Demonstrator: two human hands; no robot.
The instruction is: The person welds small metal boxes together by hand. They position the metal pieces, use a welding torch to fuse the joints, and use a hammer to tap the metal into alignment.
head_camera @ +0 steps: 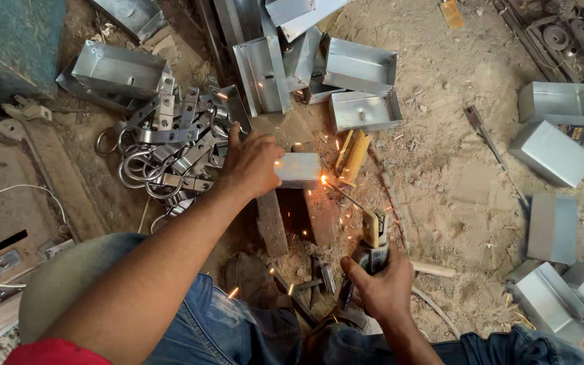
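Steel box: a small galvanised box (298, 169) sits on a dark metal block (297, 216) set in the dirt floor (441, 176); it lies under the fingertips of the left hand (251, 162).
Left grip: fingers spread and pressed down on the box's near-left end, steadying it; not closed around it.
Right grip: the right hand (380, 287) is wrapped tight on the electrode holder (373, 240), whose thin rod (346, 196) reaches up and left from the hand to the box's lower right corner.
Arc: a bright spot (322, 179) burns at the rod tip, touching the box corner; sparks scatter toward the knees.
Risk, burn: I judge the bare left fingers too near the arc; sparks or heat running through the thin sheet could burn them.
Risk, cloth: sparks land on the jeans (238, 324) and could scorch them.
Risk, slip: the box rests loose on the block, so a push from the rod could shift it off the seam.
Beyond left hand: a heap of metal straps and rings (170, 149), too many to count.
Count, boxes: about seven more boxes and channels above the hands, about six to the right.
Count, hands: two, both bare.
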